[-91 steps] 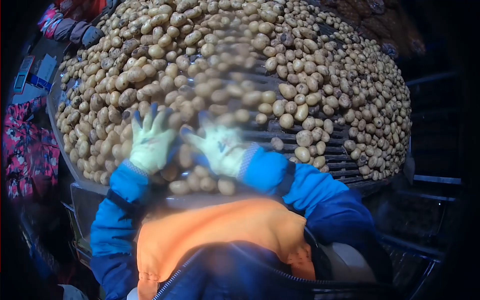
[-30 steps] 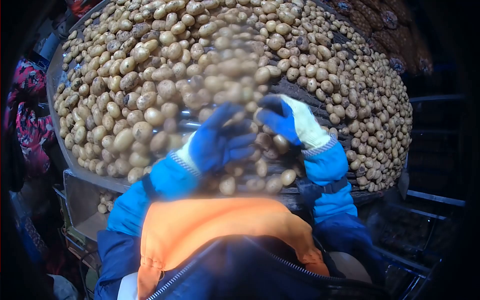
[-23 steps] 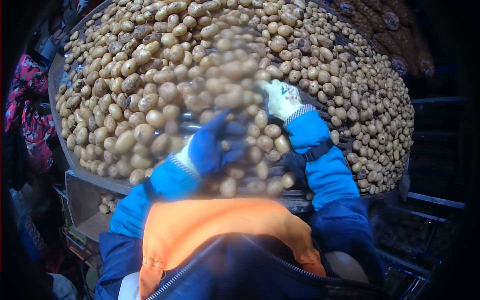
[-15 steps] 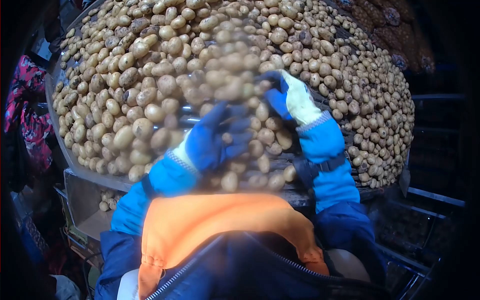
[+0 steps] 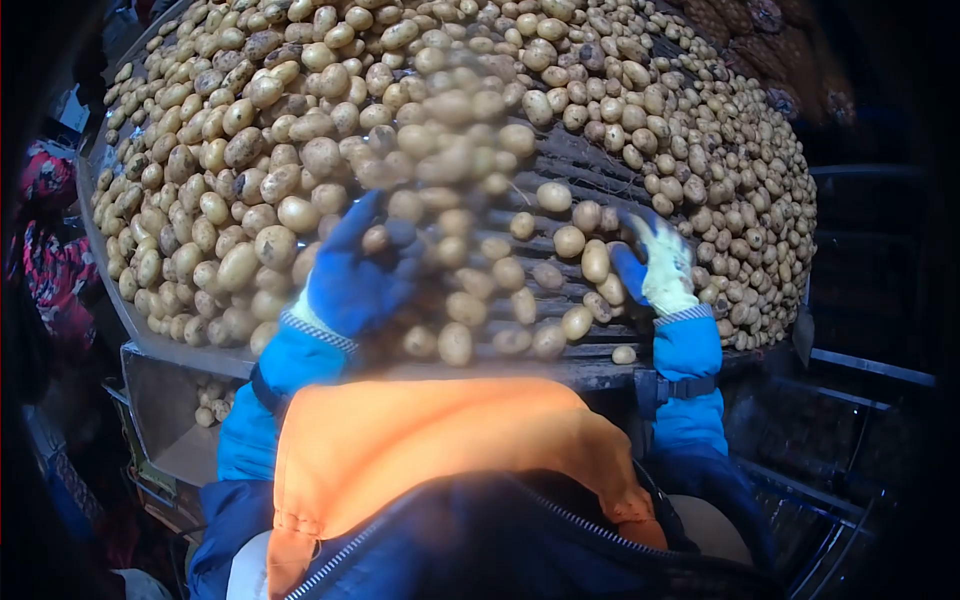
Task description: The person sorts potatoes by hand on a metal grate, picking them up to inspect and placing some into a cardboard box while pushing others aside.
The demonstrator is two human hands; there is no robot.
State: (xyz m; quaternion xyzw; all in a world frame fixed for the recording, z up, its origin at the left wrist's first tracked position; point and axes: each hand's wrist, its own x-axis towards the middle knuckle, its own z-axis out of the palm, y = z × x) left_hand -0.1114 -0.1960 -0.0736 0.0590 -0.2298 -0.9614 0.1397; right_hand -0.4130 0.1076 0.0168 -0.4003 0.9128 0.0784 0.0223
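Observation:
Many pale potatoes (image 5: 297, 214) lie heaped over a slatted table (image 5: 590, 160), some marked with dark soil. My left hand (image 5: 358, 275), in a blue and white glove, is at the near left of the heap with its fingers apart. A single small potato (image 5: 375, 239) shows by its thumb and fingers. To the right, my right hand (image 5: 660, 262) has its thumb spread from its curved fingers, beside a few loose potatoes (image 5: 595, 260). Between the hands, several potatoes are scattered over the slats. A smudge blurs the middle of the view.
A box-like wooden chute (image 5: 170, 400) with a few potatoes in it is below the table's left edge. Filled net sacks (image 5: 785, 60) stand at the far right. Metal rails (image 5: 870, 366) run along the right side, and patterned pink clothing (image 5: 60, 265) shows at the left.
My hands have moved apart, the left to the left and the right to the right and down. More slats show between them, with potatoes spread out there.

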